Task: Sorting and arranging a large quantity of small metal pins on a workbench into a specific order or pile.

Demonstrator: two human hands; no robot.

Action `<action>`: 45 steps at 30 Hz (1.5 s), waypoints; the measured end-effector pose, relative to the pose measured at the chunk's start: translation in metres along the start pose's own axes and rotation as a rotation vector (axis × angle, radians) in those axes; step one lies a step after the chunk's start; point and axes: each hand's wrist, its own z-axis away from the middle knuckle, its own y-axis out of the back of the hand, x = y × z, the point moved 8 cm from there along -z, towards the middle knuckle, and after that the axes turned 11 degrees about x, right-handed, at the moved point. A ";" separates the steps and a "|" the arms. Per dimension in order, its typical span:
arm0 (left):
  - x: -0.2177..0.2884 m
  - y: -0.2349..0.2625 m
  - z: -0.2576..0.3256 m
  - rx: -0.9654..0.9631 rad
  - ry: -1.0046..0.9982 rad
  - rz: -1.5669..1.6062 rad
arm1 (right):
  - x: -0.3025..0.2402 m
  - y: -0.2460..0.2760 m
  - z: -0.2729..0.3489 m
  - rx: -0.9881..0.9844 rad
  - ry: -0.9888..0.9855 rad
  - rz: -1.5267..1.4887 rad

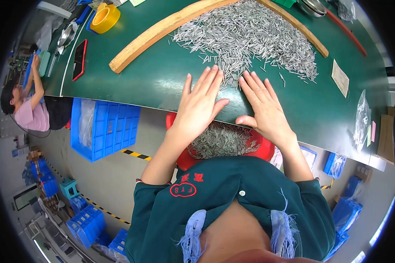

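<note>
A wide heap of small silvery metal pins (pixel 245 33) lies on the green table (pixel 153 85). At the heap's near tip, my left hand (pixel 200 98) rests palm down with its fingers stretched out and touching the pins. Across a narrow gap, my right hand (pixel 264 103) lies flat, fingers extended, along the other side of the tip. A few pins sit between the two hands. Below the table edge, a red basket (pixel 267 147) in front of my body holds many more pins. My forearms cover parts of its rim.
Two wooden strips (pixel 158 37) border the heap. Left of them are a red-edged phone (pixel 79 60) and a yellow tape roll (pixel 105 18). A paper slip (pixel 340 78) and a clear plastic bag (pixel 361 120) lie right. A blue crate (pixel 105 129) stands below; a co-worker (pixel 30 103) sits far left.
</note>
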 end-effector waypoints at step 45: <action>0.017 0.028 0.042 0.001 -0.027 0.076 | -0.010 0.015 0.031 -0.069 -0.013 0.011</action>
